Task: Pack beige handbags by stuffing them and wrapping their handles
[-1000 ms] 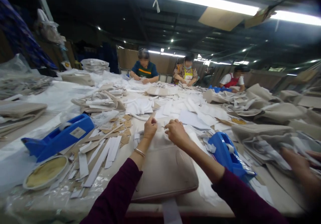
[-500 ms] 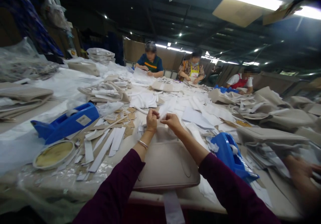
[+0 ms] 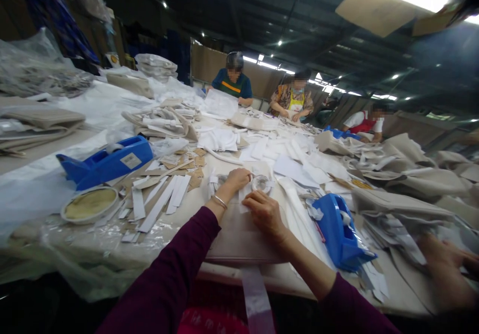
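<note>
A beige bag (image 3: 245, 242) lies flat in front of me at the table's edge. Over its upper part, a thin white strip (image 3: 245, 193) runs between my two hands. My left hand (image 3: 235, 180) is closed at the strip's far end, its fingertips partly hidden. Closer to me, my right hand (image 3: 266, 215) pinches the near end of it. White-wrapped ring-shaped parts (image 3: 261, 185) show just beyond my right hand. A pale translucent strip (image 3: 257, 294) hangs off the table edge below the bag.
Blue tape dispensers stand left (image 3: 108, 162) and right (image 3: 342, 232). A round dish (image 3: 90, 204) sits by paper strips (image 3: 164, 202). Beige bags (image 3: 404, 207) pile up at right, where another person's blurred hand (image 3: 445, 264) works. Several co-workers sit across the table.
My right hand has come nearer and lower, and my left hand has shifted right. The bag now lies flatter, with the wrapped rings exposed. The view has tilted down slightly.
</note>
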`<state>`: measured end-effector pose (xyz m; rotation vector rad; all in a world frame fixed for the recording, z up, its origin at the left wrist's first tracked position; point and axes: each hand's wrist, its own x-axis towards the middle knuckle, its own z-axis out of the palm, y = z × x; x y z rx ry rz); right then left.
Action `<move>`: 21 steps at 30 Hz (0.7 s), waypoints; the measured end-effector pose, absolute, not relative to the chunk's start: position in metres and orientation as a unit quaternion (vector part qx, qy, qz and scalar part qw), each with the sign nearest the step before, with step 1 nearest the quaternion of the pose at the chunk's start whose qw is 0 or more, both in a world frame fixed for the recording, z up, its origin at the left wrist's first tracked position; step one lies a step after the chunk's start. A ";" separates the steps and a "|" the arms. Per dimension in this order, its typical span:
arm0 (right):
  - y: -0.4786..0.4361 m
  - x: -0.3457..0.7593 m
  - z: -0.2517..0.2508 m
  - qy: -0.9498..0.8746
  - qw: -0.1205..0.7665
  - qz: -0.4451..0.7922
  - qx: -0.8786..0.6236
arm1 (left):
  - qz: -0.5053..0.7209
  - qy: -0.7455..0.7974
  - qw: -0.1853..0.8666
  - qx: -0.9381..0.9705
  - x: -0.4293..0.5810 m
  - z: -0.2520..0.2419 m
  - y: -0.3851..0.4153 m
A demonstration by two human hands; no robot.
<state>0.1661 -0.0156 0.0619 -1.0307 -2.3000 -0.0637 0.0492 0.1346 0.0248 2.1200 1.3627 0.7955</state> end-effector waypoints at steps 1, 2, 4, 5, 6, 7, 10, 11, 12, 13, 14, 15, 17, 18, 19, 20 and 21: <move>-0.020 0.167 0.060 -0.876 0.291 -0.046 -0.383 | 0.270 0.504 0.237 0.786 0.051 0.025 0.134; -0.023 0.167 0.059 -0.881 0.278 -0.064 -0.377 | 0.250 0.506 0.228 0.793 0.052 0.025 0.134; -0.031 0.167 0.058 -0.889 0.262 -0.093 -0.363 | 0.216 0.507 0.212 0.807 0.053 0.025 0.135; -0.035 0.166 0.057 -0.892 0.260 -0.104 -0.355 | 0.203 0.507 0.205 0.812 0.054 0.024 0.135; -0.039 0.164 0.057 -0.893 0.262 -0.113 -0.347 | 0.192 0.506 0.198 0.817 0.054 0.024 0.135; -0.044 0.163 0.057 -0.894 0.265 -0.120 -0.340 | 0.184 0.505 0.190 0.822 0.054 0.024 0.135; -0.058 0.160 0.055 -0.898 0.267 -0.129 -0.326 | 0.168 0.503 0.173 0.830 0.055 0.023 0.135; -0.062 0.160 0.054 -0.900 0.263 -0.126 -0.323 | 0.166 0.503 0.169 0.832 0.055 0.023 0.135; -0.066 0.160 0.052 -0.903 0.257 -0.122 -0.321 | 0.165 0.502 0.165 0.832 0.055 0.023 0.135; -0.070 0.161 0.049 -0.906 0.251 -0.118 -0.320 | 0.165 0.502 0.162 0.833 0.056 0.023 0.135; -0.073 0.162 0.046 -0.908 0.245 -0.112 -0.322 | 0.165 0.502 0.160 0.833 0.056 0.023 0.135; -0.076 0.163 0.042 -0.909 0.237 -0.106 -0.326 | 0.167 0.502 0.159 0.833 0.056 0.023 0.135; -0.081 0.164 0.035 -0.910 0.223 -0.095 -0.335 | 0.172 0.502 0.160 0.833 0.057 0.022 0.133; -0.083 0.165 0.031 -0.911 0.219 -0.089 -0.339 | 0.177 0.502 0.160 0.831 0.058 0.021 0.133; -0.086 0.165 0.028 -0.910 0.220 -0.083 -0.341 | 0.185 0.502 0.160 0.830 0.058 0.021 0.131; -0.088 0.165 0.026 -0.909 0.225 -0.077 -0.343 | 0.194 0.503 0.160 0.827 0.059 0.021 0.130; -0.091 0.164 0.023 -0.907 0.233 -0.072 -0.343 | 0.207 0.503 0.159 0.824 0.060 0.021 0.129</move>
